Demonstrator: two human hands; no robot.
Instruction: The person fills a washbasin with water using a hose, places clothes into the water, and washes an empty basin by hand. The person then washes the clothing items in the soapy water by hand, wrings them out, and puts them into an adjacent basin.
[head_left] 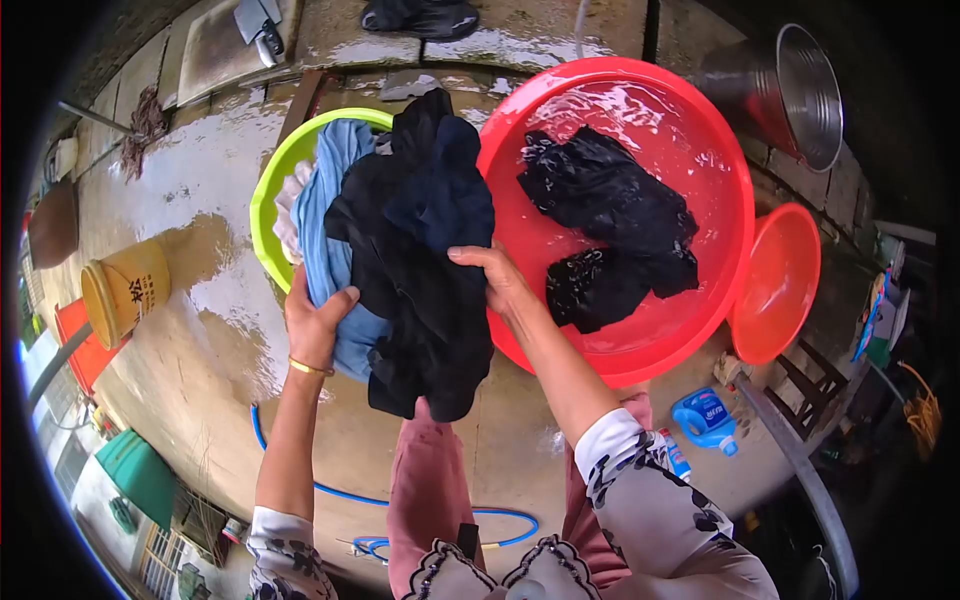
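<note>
A bundle of wet-looking clothes, black garments (400, 300) with a light blue garment (338, 230) along their left side, is gripped between my two hands. My left hand (315, 325) closes on the left edge of the bundle, thumb over the light blue garment. On the right edge, my right hand (493, 275) presses its thumb on the black cloth; its other fingers are hidden underneath. Behind the bundle, a lime-green basin (262, 215) shows its left and upper rim, with pale cloth (290, 215) inside. The bundle hides the basin's other side.
A large red tub (640, 370) holds dark clothes (610, 205) in water. Beside it are a smaller red basin (778, 285), a metal bucket (808, 95) and a blue detergent bottle (705, 418). A blue hose (505, 513) lies near my legs. A yellow bucket (140, 285) stands left.
</note>
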